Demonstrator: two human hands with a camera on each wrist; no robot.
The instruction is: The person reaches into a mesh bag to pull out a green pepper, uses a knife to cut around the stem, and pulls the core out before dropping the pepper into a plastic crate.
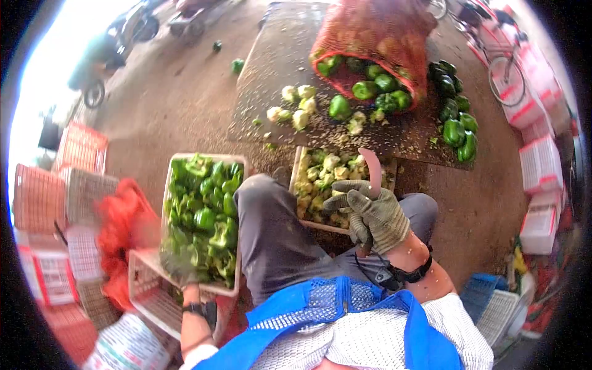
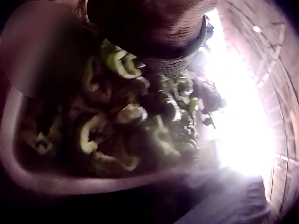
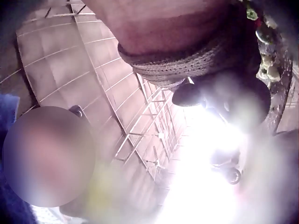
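Site: produce-handling shed. Evidence: stacked plastic crates, red mesh sack, loose green peppers, brown ground; gridded roof overhead, apparently open-sided, glare obscuring.

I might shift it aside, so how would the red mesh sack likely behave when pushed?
The red mesh sack would probably sag and change shape, since it looks like soft netting. It is likely heavy, given how it bulges. The rounded green peppers at its open mouth could roll out.
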